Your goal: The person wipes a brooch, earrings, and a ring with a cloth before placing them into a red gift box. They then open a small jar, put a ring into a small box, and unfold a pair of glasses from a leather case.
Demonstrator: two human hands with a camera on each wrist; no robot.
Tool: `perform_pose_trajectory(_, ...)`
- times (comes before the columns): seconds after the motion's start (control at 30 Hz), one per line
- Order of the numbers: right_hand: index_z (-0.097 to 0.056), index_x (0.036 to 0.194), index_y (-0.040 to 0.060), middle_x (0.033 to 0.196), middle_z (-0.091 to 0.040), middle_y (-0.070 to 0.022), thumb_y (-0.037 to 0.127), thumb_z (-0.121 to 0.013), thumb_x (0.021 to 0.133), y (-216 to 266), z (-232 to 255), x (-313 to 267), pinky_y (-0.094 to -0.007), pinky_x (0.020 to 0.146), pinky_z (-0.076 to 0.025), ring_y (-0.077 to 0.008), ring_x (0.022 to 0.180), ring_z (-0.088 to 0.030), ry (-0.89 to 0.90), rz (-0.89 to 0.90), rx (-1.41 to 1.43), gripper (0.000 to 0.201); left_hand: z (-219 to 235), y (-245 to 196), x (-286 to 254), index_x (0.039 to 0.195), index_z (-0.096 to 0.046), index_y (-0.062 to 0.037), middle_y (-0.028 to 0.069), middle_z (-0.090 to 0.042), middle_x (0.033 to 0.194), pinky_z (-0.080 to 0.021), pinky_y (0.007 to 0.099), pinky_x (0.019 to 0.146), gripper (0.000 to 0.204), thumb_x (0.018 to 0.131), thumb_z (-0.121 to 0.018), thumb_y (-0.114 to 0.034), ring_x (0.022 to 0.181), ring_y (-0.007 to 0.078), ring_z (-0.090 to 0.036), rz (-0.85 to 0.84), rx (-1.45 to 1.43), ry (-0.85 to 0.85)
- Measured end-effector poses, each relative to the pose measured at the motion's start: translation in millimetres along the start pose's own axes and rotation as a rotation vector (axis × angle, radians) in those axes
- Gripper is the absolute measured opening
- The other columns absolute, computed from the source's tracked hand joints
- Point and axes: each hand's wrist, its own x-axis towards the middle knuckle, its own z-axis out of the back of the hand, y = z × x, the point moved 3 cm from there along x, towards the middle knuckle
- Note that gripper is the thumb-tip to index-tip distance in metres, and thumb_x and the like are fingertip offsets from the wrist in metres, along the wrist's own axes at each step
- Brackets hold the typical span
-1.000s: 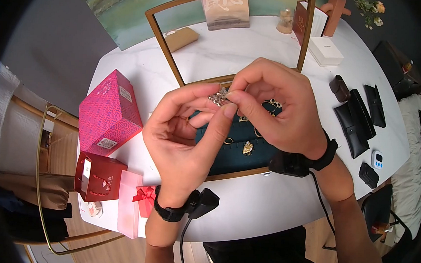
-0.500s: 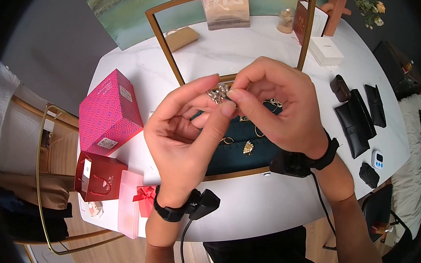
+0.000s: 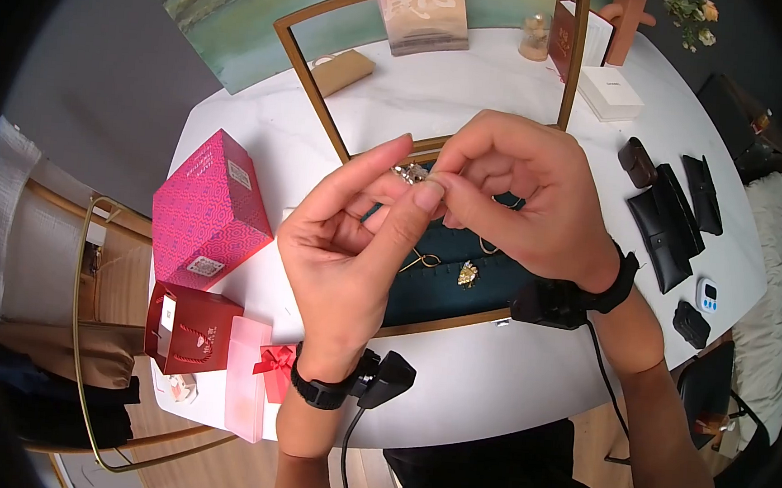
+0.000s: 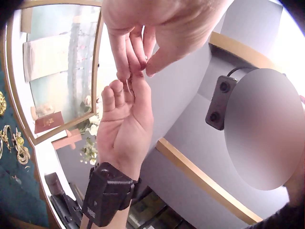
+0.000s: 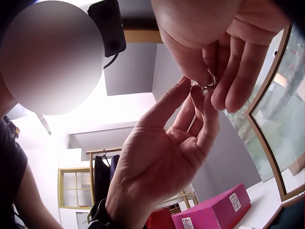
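**One small silver-toned jewel [image 3: 409, 174] between two pinching hands**

The piece is up in the air over the dark-lined jewellery case [image 3: 453, 323], at the fingertips. The left hand [image 3: 346, 241] pinches it from below with the thumb, its index finger raised clear; the right hand [image 3: 539, 200] grips its near side between thumb and fingers. Whether it is an earring or something else cannot be told, though the right wrist view shows a thin curved part.

It is probably very light and stiff, its metal smooth enough to slip from dry fingertips. The bright, stone-like clusters look delicate, and the thin curve could bend if squeezed. The safest hold would be a soft pinch on the solid body, away from the curve.

Counted: one jewel in hand, one case with one raised glass lid [image 3: 575, 71], one gold cluster ornament [image 3: 468, 274] and one gold loop [image 3: 422, 261] plain in the lining. More gold pieces are partly hidden, so their total cannot be told. Around the case stand one pink patterned box [image 3: 208, 204], one red gift bag [image 3: 207, 344], one white box [image 3: 612, 93] and four dark cases [image 3: 656, 240].
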Motion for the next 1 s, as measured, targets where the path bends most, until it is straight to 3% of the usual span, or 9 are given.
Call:
perform_pose_trajectory(0.07,-0.063,0.093,-0.0016,0.080,-0.065,-0.0014,0.001,-0.065,0.088,-0.4,-0.1,0.1,-0.0198,0.061,-0.052,-0.0047,0.071,-0.066,0.002,-0.002,-0.020,0.006,1.3,2.2,0.3,0.122,-0.063,0.0061,0.0095,-0.066,0.100,-0.056,0.0259,0.085,0.040,0.083,-0.069,0.013,0.091,0.0124,-0.064,-0.016,-0.032,-0.032)
perform_pose_trajectory(0.27,-0.063,0.092,-0.0019,0.078,-0.067,-0.0016,0.002,-0.066,0.088,-0.7,-1.0,0.6,-0.0193,0.062,-0.052,-0.0047,0.072,-0.066,-0.030,-0.010,0.003,0.006,1.0,5.6,0.0,0.121,-0.063,0.0055,0.0119,-0.060,0.116,-0.056,0.0257,0.089,0.041,0.082,-0.069,0.014,0.102,0.0137,-0.061,0.059,-0.026,-0.086)
perform_pose_trajectory(0.57,-0.062,0.095,-0.0031,0.078,-0.068,-0.0027,0.002,-0.065,0.090,-1.2,-0.5,0.2,-0.0175,0.061,-0.050,-0.0048,0.073,-0.066,-0.046,-0.046,0.067,0.007,-1.4,3.5,1.7,0.120,-0.062,0.0079,0.0142,-0.060,0.117,-0.057,0.0274,0.090,0.040,0.081,-0.067,0.017,0.105,0.0168,-0.062,-0.072,-0.009,-0.017)
perform_pose_trajectory(0.63,-0.058,0.097,-0.0048,0.090,-0.063,-0.0055,-0.004,-0.058,0.093,2.2,0.3,-0.2,-0.0222,0.069,-0.056,-0.0088,0.079,-0.065,0.020,-0.094,0.023,0.004,-1.7,2.9,1.5,0.119,-0.062,0.0082,0.0142,-0.059,0.116,-0.057,0.0276,0.090,0.039,0.081,-0.067,0.017,0.105,0.0170,-0.062,-0.077,-0.001,-0.016)
perform_pose_trajectory(0.77,-0.062,0.095,-0.0033,0.079,-0.068,-0.0030,0.002,-0.065,0.091,-1.4,-0.6,0.4,-0.0180,0.062,-0.051,-0.0051,0.074,-0.066,-0.027,-0.054,0.044,0.007,-1.1,3.7,1.5,0.121,-0.061,0.0086,0.0150,-0.061,0.116,-0.057,0.0280,0.091,0.041,0.081,-0.068,0.017,0.105,0.0169,-0.063,-0.095,0.009,-0.013)
perform_pose_trajectory(1.0,-0.062,0.094,-0.0034,0.081,-0.067,-0.0035,0.002,-0.065,0.090,0.1,0.4,0.9,-0.0184,0.063,-0.051,-0.0053,0.075,-0.066,-0.028,-0.017,0.076,0.008,-1.5,2.1,1.7,0.127,-0.055,0.0089,0.0170,-0.065,0.114,-0.056,0.0281,0.092,0.049,0.081,-0.069,0.016,0.106,0.0161,-0.063,-0.002,-0.051,-0.065)
